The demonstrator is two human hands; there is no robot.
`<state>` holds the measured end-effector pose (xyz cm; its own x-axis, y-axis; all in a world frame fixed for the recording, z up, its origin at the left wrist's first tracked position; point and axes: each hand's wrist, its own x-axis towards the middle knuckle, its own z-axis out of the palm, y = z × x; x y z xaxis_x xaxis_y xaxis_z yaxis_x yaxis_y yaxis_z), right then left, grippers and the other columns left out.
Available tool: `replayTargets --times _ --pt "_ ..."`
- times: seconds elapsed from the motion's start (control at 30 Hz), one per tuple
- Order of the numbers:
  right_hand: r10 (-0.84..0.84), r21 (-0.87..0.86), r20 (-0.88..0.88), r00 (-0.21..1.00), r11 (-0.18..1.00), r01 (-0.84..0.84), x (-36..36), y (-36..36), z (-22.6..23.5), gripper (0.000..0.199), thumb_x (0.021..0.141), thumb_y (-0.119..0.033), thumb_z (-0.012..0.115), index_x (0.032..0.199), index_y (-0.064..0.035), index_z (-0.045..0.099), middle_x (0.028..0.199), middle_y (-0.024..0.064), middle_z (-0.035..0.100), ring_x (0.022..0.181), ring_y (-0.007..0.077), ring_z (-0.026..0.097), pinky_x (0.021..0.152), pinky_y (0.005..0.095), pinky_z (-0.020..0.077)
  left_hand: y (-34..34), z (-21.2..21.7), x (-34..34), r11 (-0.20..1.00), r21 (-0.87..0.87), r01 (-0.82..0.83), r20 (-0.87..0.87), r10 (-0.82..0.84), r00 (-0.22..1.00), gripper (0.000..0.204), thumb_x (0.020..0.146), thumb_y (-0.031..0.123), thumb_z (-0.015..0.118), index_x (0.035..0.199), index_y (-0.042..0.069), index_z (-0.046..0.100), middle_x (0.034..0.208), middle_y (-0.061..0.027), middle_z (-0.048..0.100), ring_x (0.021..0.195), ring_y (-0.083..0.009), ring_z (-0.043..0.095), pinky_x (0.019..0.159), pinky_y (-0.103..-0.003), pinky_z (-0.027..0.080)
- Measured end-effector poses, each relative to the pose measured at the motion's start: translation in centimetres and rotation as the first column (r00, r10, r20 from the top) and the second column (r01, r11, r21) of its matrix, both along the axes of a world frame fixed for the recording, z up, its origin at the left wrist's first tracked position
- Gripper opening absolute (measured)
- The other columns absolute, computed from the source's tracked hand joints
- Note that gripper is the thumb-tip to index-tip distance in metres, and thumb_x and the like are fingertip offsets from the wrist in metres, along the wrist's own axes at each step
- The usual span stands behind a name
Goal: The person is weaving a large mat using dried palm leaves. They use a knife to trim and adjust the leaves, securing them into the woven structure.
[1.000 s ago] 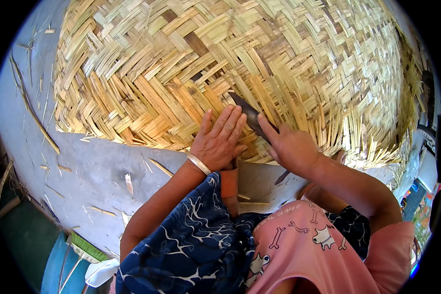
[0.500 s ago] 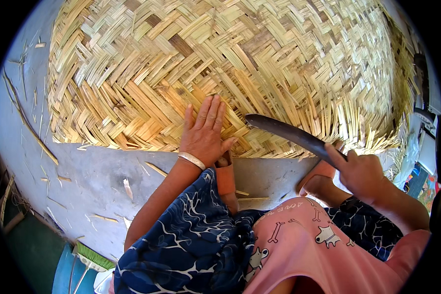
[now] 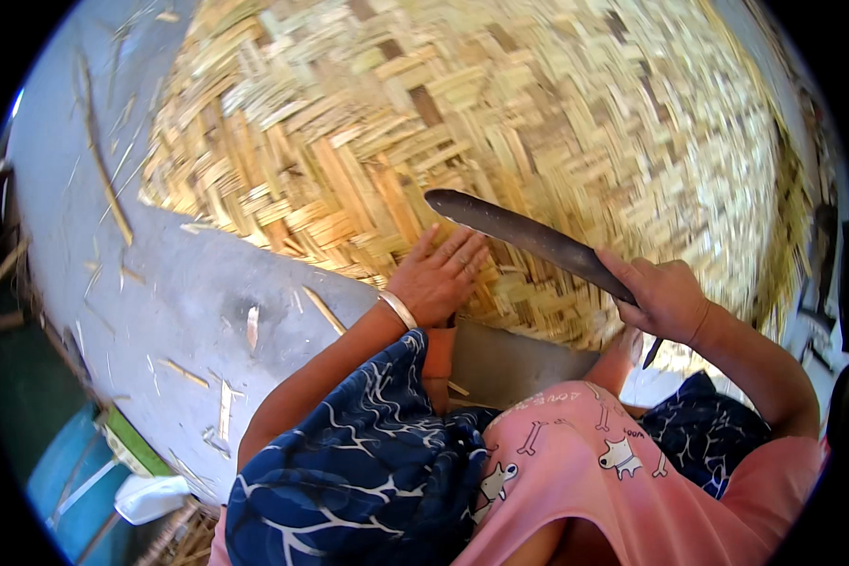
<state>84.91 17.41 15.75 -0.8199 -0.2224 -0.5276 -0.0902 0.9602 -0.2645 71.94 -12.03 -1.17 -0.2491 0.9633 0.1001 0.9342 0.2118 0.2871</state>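
Observation:
A large mat (image 3: 349,141) woven from pale yellow and brown flat strips lies before me. My left hand (image 3: 439,278), with a pale bangle at the wrist, rests flat near the mat's near edge, its fingers stretched out. In my right hand (image 3: 668,294) is a long dark machete (image 3: 528,236), its blade slightly curved and pointing left. The blade passes over the mat just beyond my left fingertips; whether it touches the weave I cannot tell.
Grey floor borders the mat on the left, scattered with strip scraps (image 3: 185,374) and a long thin stick (image 3: 104,160). An orange sandal (image 3: 438,354) is by the near edge. At lower left are a blue container (image 3: 64,472) and a green-bristled broom (image 3: 137,441).
The whole view has turned and shifted, so mat and floor appear slanted. The machete has moved leftward and away, its tip now beyond my left fingertips. My left hand stays on the mat.

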Motion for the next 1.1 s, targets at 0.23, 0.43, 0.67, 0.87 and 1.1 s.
replayTargets --times 0.23,0.43,0.67,0.87,1.1 --pt "0.342 -0.013 0.063 0.938 0.940 -0.342 -5.9 -2.1 -4.2 0.064 0.084 -0.025 0.059 0.143 -0.0202 0.036 0.075 0.0090 0.059 0.055 0.0259 0.061 0.045 0.0403 0.0462 -6.3 3.8 1.4 0.813 0.235 -0.532 0.098 0.525 0.845 0.053 0.074 0.025 0.071 0.123 0.013 0.055 0.137 -0.0084 0.049 0.129 -0.0253 0.044 0.109 -0.048 0.028" --pt "0.574 -0.070 -0.114 0.810 0.809 -0.583 -9.7 -4.1 -8.2 0.058 0.088 -0.033 0.055 0.143 -0.0284 0.037 0.070 0.0073 0.056 0.050 0.0229 0.058 0.039 0.0369 0.0426 -8.8 0.3 1.3 0.575 0.096 -0.812 0.079 0.809 0.583 0.068 0.086 0.034 0.058 0.142 0.004 0.034 0.149 -0.0205 0.030 0.140 -0.0384 0.024 0.112 -0.059 0.009" --pt "0.526 0.005 -0.198 0.827 0.844 -0.536 -13.5 -6.0 -10.2 0.047 0.088 -0.045 0.057 0.133 -0.0313 0.048 0.065 0.0051 0.054 0.044 0.0202 0.054 0.037 0.0354 0.0404 -9.6 -1.1 -2.5 0.505 0.070 -0.860 -0.088 0.862 0.499 0.067 0.091 0.034 0.052 0.144 -0.001 0.029 0.152 -0.0235 0.024 0.143 -0.0389 0.018 0.113 -0.057 0.003" --pt "0.454 0.005 -0.466 0.760 0.860 -0.511 -18.3 -8.3 -13.2 0.047 0.087 -0.045 0.059 0.131 -0.0307 0.050 0.064 0.0034 0.054 0.044 0.0195 0.054 0.037 0.0348 0.0408 -12.2 0.5 -10.2 0.576 0.069 -0.815 -0.241 0.802 0.546 0.067 0.093 0.037 0.048 0.147 0.003 0.029 0.154 -0.0205 0.024 0.144 -0.0360 0.018 0.113 -0.056 0.002" --pt "0.414 0.031 -0.467 0.782 0.891 -0.453 -18.2 -8.8 -14.1 0.054 0.084 -0.044 0.063 0.135 -0.0310 0.048 0.062 0.0022 0.052 0.044 0.0188 0.053 0.038 0.0340 0.0407 -11.8 1.4 -12.8 0.628 0.045 -0.777 -0.283 0.754 0.593 0.067 0.092 0.039 0.049 0.147 0.005 0.029 0.154 -0.0173 0.025 0.144 -0.0345 0.018 0.113 -0.056 0.004"
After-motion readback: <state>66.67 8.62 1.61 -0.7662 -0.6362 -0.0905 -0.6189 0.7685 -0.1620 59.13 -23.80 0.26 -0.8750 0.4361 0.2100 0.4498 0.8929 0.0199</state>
